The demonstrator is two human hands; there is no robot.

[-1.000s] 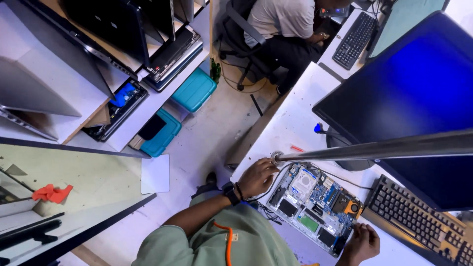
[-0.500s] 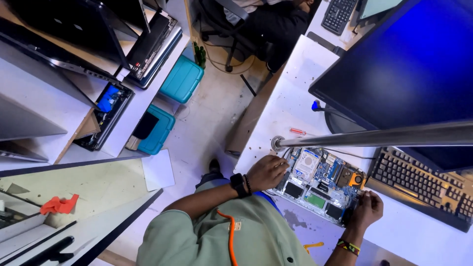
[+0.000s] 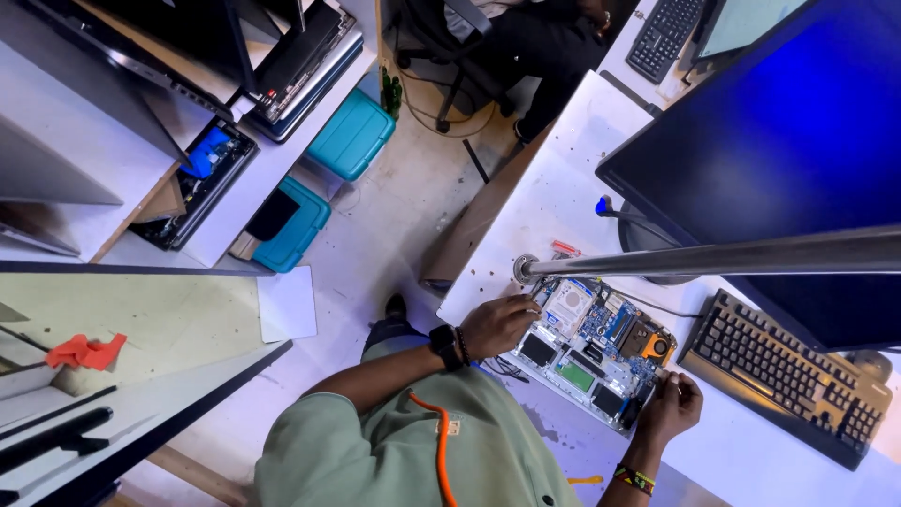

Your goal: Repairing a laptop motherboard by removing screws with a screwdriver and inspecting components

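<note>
An opened laptop base [image 3: 593,349] lies on the white table [image 3: 554,202], its circuit board, fan and dark modules exposed. My left hand [image 3: 497,324], with a black watch and bead bracelet on the wrist, is curled over the base's left edge. My right hand [image 3: 671,406], with a striped wristband, grips the opposite edge near the fan corner. My green shirt [image 3: 413,451] with an orange cord fills the bottom of the view.
A metal rod [image 3: 732,255] crosses above the laptop. A big dark monitor [image 3: 779,150] and a black keyboard [image 3: 784,376] stand beside it. Another person sits at the far end [image 3: 526,33]. Teal cases [image 3: 352,136] lie on the floor; shelves with laptops stand left.
The view has drifted while both hands stay on the laptop base. My right hand has closed in on the base's edge.
</note>
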